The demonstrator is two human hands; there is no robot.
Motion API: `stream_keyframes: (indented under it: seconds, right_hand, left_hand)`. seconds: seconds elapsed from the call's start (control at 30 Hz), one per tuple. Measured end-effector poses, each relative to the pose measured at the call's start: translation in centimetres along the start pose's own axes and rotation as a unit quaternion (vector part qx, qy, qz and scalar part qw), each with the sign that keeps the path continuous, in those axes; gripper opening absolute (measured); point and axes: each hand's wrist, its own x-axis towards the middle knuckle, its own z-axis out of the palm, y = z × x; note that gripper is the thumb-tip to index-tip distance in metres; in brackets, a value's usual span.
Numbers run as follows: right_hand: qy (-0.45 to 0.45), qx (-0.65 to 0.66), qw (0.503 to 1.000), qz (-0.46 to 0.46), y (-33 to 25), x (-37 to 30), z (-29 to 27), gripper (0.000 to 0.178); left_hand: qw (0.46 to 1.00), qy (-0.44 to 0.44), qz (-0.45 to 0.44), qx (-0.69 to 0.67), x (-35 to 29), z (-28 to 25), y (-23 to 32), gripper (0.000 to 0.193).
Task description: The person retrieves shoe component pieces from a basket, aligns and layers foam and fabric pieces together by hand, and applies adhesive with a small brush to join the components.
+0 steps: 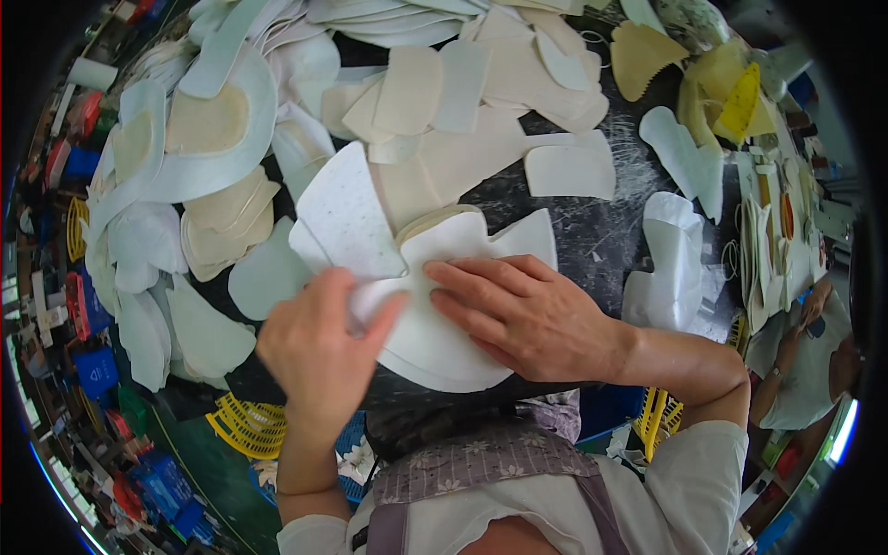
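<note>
Head view, the only one here. A stack of white curved cut-out pieces (444, 305) is lying on the dark worktable (601, 231), right in front of the apron (481, 462). The right hand (527, 310) is laid flat on top of the stack, fingers stretched out and close together, nothing gripped. It looks like it's pressing down so the pile is kept from sliding. The left hand (319, 347) is set at the stack's left edge, fingers curled narrow, and a perforated white sheet (347, 217) is pinched at its lower corner and tipped up off the pile, probably so one layer can be peeled apart from the rest.

The rest of the table is buried under loose cream and pale blue-white cut shapes (222, 120), fanned out in overlapping heaps, with a few yellow pieces (735, 97) off at the far right.

Hard-to-see stuff: the left fingertips are tucked under the sheet, so the exact grip can't be made out. How many layers are in the stack can't be told. The yellow basket (245, 425) below the table edge is mostly cut off, and another person (805, 361) at the right rim is squashed by the lens.
</note>
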Motion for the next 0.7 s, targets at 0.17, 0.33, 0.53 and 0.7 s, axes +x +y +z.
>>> stream_keyframes:
  seconds: [0.17,0.33,0.53,0.7]
  right_hand:
    - [0.044,0.007,0.999,-0.02,0.2,0.3,0.7,0.049]
    - [0.128,0.021,0.992,0.002,0.1,-1.1,2.1,0.047]
    - [0.238,-0.058,0.947,0.209,3.6,-3.9,-1.3,0.043]
    - [0.25,-0.07,0.954,0.15,4.3,-4.1,-0.7,0.028]
  left_hand:
    - [0.964,0.01,0.141,-0.225,-2.2,1.8,2.1,0.05]
    - [0.97,-0.083,0.165,-0.157,-1.2,2.3,2.3,0.055]
    - [0.957,-0.115,0.257,-0.068,-0.6,1.7,2.6,0.061]
    - [0.94,-0.14,0.287,-0.116,0.6,2.7,4.1,0.063]
